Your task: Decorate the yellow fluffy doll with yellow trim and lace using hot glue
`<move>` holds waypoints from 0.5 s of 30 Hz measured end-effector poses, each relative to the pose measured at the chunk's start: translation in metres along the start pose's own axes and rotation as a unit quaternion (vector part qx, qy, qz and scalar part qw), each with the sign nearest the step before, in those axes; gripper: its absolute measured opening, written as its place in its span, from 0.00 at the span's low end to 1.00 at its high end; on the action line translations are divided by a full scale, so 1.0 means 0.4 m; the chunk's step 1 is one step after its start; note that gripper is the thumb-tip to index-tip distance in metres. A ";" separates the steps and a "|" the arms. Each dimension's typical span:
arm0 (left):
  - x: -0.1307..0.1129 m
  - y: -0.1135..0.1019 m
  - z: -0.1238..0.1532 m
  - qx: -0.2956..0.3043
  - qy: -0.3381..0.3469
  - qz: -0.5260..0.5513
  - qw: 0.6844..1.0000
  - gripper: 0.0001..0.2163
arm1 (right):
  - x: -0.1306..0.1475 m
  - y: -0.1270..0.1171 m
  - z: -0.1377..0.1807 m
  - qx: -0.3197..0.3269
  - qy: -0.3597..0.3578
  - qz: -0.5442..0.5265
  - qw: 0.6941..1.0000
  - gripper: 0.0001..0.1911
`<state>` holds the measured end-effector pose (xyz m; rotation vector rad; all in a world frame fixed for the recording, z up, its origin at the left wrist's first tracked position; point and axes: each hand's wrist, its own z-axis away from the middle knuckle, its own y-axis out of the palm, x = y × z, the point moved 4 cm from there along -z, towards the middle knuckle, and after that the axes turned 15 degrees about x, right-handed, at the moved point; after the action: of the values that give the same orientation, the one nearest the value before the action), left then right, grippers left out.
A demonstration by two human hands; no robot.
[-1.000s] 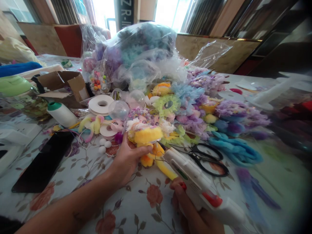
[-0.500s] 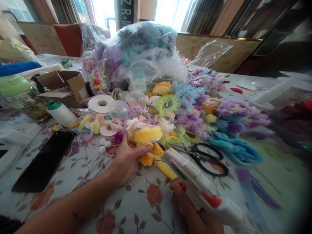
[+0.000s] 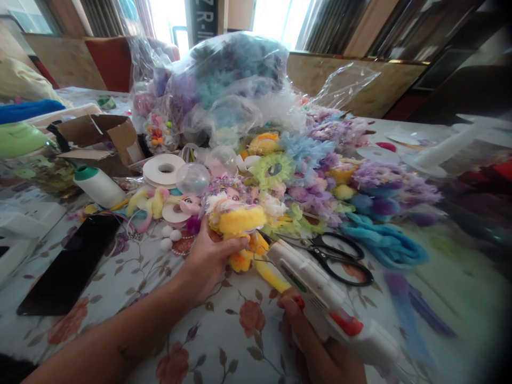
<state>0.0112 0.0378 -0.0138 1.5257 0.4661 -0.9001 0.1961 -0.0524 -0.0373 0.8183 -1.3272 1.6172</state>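
Observation:
My left hand (image 3: 210, 256) is closed round a small fuzzy yellow doll (image 3: 242, 220) with a white fluffy top, its thumb pressed on the near side. A white hot glue gun (image 3: 316, 285) with red parts is gripped in my right hand (image 3: 316, 344), a finger at its red trigger. The gun's dark nozzle touches or almost touches the doll's right side; I cannot tell which. Below the nozzle, a yellow fuzzy strip (image 3: 274, 277) runs down toward my right fingers. Black-handled scissors (image 3: 340, 258) lie just behind the gun.
A phone (image 3: 66, 266), a thread cone (image 3: 98, 186) and a cardboard box (image 3: 100, 140) sit to the left. White ribbon rolls (image 3: 151, 170) lie behind my left hand. Farther back rises a big clear plastic bag (image 3: 240, 69) beside heaped tulle flowers. Blue fuzzy stems (image 3: 386, 242) lie at right.
The whole view has shifted very slightly. Both hands, the doll and the glue gun hold nearly the same places.

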 end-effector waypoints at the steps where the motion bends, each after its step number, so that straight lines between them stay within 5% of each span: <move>1: 0.000 -0.001 0.000 -0.002 -0.002 0.000 1.000 0.37 | 0.006 0.000 -0.002 -0.005 -0.010 0.001 1.000 0.24; 15: -0.001 -0.002 -0.003 -0.006 0.000 0.004 1.000 0.36 | 0.026 -0.004 -0.004 -0.028 -0.008 0.045 0.999 0.28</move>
<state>0.0108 0.0391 -0.0140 1.5161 0.4651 -0.8904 0.1935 -0.0486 -0.0278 0.7488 -1.4322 1.6372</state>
